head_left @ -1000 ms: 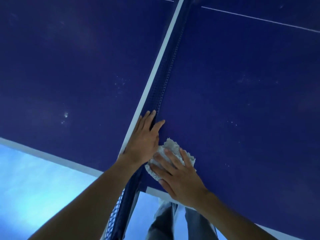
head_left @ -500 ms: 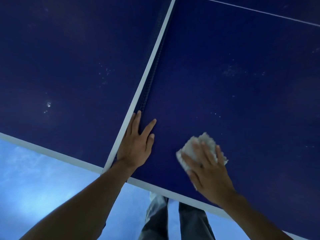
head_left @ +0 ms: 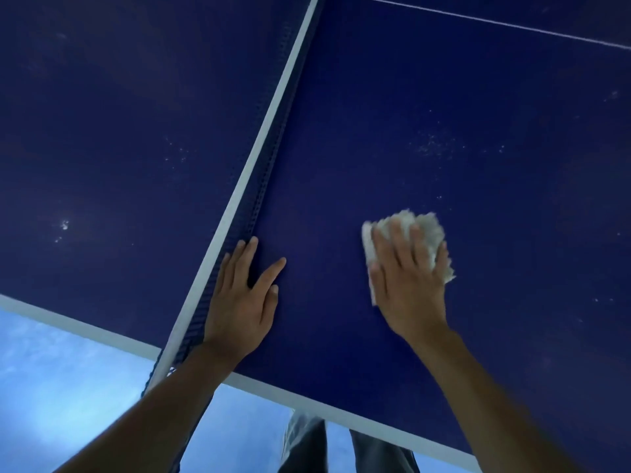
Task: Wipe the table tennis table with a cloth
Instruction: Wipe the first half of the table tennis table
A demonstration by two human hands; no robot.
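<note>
right hand [head_left: 408, 285] lies flat on a crumpled white cloth [head_left: 426, 230], fingers straight and slightly apart, pressing it onto the blue counter [head_left: 444, 80] right of the net [head_left: 266, 158], likely to spread pressure. left hand [head_left: 239, 302], fingers extended and holding nothing, rests beside the net, seemingly as a brace. pale specks [head_left: 433, 145] lie beyond the cloth.

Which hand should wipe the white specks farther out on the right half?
Right. The right hand presses the cloth flat on that half, just short of the specks. The left hand lies bare beside the net.
</note>
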